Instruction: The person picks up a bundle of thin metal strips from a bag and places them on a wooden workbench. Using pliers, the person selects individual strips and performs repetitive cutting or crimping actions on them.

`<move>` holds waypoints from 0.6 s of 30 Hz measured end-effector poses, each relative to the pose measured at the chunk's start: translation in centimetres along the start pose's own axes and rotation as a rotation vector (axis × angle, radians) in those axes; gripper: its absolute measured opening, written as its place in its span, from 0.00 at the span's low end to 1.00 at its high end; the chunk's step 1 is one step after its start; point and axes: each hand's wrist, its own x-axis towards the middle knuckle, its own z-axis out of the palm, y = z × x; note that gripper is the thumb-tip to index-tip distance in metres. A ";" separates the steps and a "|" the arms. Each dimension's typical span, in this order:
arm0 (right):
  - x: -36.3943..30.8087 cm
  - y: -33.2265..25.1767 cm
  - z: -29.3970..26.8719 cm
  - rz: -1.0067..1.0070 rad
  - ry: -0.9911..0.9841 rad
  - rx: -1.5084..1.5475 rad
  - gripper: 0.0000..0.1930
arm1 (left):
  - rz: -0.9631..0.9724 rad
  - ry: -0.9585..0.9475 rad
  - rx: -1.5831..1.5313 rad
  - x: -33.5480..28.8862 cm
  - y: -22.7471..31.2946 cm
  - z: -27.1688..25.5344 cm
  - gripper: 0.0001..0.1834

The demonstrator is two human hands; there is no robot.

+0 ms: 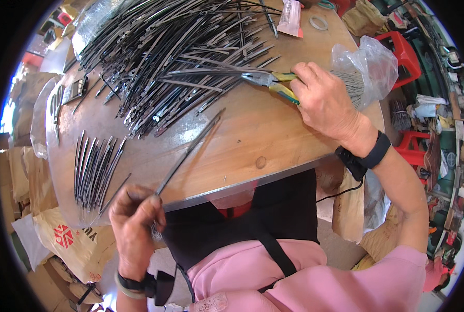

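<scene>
My left hand is closed at the table's near edge, pinching one end of a thin dark metal strip that slants up and away to the right. In my right hand is a pair of pliers with yellow and green handles. Its jaws point left over the edge of a large pile of dark strips. Long strips lie at the jaw tips; I cannot tell whether the jaws grip one. To the left, several more strips form a small, roughly parallel group near my left hand.
Scissors and a small black box sit at the wooden table's left side. A clear plastic bag covers thin rods at the right. A pink packet and a pale ring lie far back. Red stools stand beyond.
</scene>
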 end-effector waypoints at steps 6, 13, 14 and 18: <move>1.7 -0.5 -1.4 0.021 -0.073 -0.068 0.05 | -0.149 -0.051 -0.320 -1.0 -3.1 0.1 0.05; 2.9 -0.7 -5.1 0.091 0.014 -0.057 0.08 | -0.349 -0.199 -0.571 -3.4 -3.7 -0.4 0.20; 3.3 -1.1 -6.5 0.118 0.070 -0.037 0.09 | -0.372 -0.221 -0.623 -3.7 -3.8 -0.3 0.22; 1.9 -2.6 -9.0 0.524 0.613 0.676 0.07 | -0.376 -0.265 -0.791 -4.0 -4.1 0.9 0.28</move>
